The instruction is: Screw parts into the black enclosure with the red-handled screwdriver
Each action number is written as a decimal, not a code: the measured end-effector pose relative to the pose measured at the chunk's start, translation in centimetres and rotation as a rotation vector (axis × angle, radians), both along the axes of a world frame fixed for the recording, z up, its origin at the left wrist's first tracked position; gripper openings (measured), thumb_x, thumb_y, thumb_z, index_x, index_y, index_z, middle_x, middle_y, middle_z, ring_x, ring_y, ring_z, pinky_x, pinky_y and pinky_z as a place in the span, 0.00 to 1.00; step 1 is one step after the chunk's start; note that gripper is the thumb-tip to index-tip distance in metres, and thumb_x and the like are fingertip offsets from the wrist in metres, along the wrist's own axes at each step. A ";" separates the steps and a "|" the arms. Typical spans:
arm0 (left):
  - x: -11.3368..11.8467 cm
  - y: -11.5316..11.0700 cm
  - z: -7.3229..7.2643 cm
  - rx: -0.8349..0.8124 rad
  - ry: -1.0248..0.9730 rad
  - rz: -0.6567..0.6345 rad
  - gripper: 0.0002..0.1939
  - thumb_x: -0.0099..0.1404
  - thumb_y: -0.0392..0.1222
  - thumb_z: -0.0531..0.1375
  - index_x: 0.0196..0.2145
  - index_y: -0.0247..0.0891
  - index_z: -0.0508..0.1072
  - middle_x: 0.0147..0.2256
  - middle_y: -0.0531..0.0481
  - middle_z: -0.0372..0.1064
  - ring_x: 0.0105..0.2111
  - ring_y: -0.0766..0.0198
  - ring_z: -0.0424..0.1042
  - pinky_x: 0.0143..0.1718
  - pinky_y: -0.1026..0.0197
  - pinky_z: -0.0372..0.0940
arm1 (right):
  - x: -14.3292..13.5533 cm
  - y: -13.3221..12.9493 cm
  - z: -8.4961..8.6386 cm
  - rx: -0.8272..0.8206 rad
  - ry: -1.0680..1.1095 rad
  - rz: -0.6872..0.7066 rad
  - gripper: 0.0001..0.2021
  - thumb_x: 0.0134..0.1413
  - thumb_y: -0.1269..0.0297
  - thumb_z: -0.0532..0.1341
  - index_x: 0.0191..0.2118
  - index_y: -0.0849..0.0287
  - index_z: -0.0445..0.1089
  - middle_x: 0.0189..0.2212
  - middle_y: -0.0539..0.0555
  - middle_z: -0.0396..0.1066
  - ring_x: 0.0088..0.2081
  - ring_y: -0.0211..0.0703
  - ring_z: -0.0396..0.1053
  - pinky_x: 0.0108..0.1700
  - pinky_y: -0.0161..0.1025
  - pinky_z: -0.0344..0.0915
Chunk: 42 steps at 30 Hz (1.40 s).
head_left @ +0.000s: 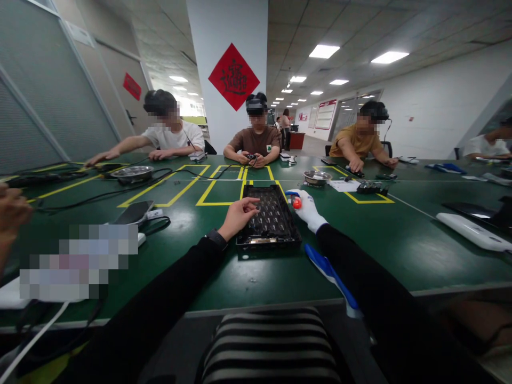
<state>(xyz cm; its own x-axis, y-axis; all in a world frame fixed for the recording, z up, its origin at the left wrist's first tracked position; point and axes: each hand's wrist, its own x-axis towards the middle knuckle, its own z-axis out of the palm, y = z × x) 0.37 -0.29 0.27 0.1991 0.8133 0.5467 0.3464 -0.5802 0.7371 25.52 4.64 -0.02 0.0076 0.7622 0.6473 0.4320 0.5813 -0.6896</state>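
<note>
Hanging at the left edge, a neighbour's hand is partly cut off, over a green table marked with yellow tape. Next, a worker in white sits across the table, one arm stretched out; a metal bowl and dark cables lie in front. Nearer, a dark slab lies beyond a pixelated patch.

The left hand, bare, with a black band at its wrist, reaches over the left side of the black case. Its thumb and forefinger come close together at the tips; I cannot tell whether they pinch anything. The case lies open and flat on the table between the two hands, with rows of small light-coloured pieces inside. Beyond it, a worker in brown has both hands together.

Just right of the case, the right hand, in a white glove, curls its fingers around a red-ended tool. Beside that forearm lies a blue-and-white item. Farther right come a smaller bowl, a paper, a dark part, a worker in mustard and a long white bar.
</note>
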 end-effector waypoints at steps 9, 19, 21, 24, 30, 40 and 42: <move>0.1 -0.7 0.5 -0.038 -0.021 -0.043 0.21 0.54 0.42 0.60 0.45 0.33 0.70 0.31 0.46 0.74 0.32 0.62 0.72 0.39 0.59 0.65 | 1.0 0.3 -0.9 -0.187 -0.040 0.104 0.20 0.36 0.78 0.57 0.39 0.56 0.74 0.39 0.48 0.74 0.45 0.41 0.68 0.56 0.47 0.56; 0.1 -0.3 0.2 -0.047 -0.001 -0.041 0.18 0.53 0.41 0.61 0.42 0.33 0.71 0.30 0.47 0.73 0.30 0.65 0.71 0.34 0.62 0.65 | 1.1 0.4 -1.1 -0.265 0.181 0.157 0.18 0.35 0.80 0.52 0.32 0.60 0.75 0.29 0.48 0.75 0.37 0.39 0.72 0.51 0.46 0.63; 0.2 -0.4 0.3 -0.050 0.005 -0.053 0.18 0.53 0.41 0.61 0.43 0.33 0.70 0.30 0.48 0.72 0.29 0.65 0.71 0.33 0.63 0.65 | 1.3 0.5 -1.1 -0.246 0.113 0.110 0.20 0.36 0.80 0.50 0.33 0.60 0.75 0.31 0.49 0.75 0.39 0.39 0.71 0.52 0.45 0.62; 0.2 -0.4 0.4 -0.070 0.020 -0.111 0.20 0.53 0.42 0.61 0.45 0.34 0.69 0.30 0.48 0.72 0.30 0.65 0.71 0.34 0.63 0.65 | 1.3 0.1 -0.1 -0.095 -0.105 -0.059 0.20 0.41 0.80 0.51 0.36 0.57 0.75 0.40 0.51 0.72 0.45 0.41 0.67 0.55 0.45 0.58; 0.2 -0.1 0.3 -0.111 0.029 -0.169 0.26 0.51 0.43 0.63 0.47 0.34 0.66 0.29 0.49 0.73 0.29 0.63 0.72 0.35 0.60 0.65 | -1.5 -2.8 3.8 0.215 -0.600 -0.017 0.16 0.56 0.65 0.52 0.48 0.56 0.69 0.41 0.57 0.68 0.45 0.45 0.62 0.52 0.44 0.56; 0.3 -0.7 0.9 -0.109 0.041 -0.217 0.28 0.49 0.38 0.64 0.48 0.34 0.63 0.27 0.50 0.73 0.29 0.63 0.73 0.37 0.60 0.65 | -4.5 -4.2 2.6 0.131 -0.866 0.332 0.13 0.59 0.61 0.51 0.44 0.57 0.68 0.41 0.54 0.65 0.43 0.40 0.63 0.47 0.37 0.58; 0.4 -0.8 1.0 -0.115 0.041 -0.241 0.27 0.50 0.38 0.64 0.48 0.34 0.63 0.27 0.50 0.73 0.30 0.63 0.73 0.37 0.60 0.65 | -4.4 -4.2 2.7 0.110 -0.867 0.336 0.12 0.58 0.61 0.52 0.44 0.57 0.68 0.41 0.55 0.64 0.43 0.41 0.63 0.47 0.38 0.58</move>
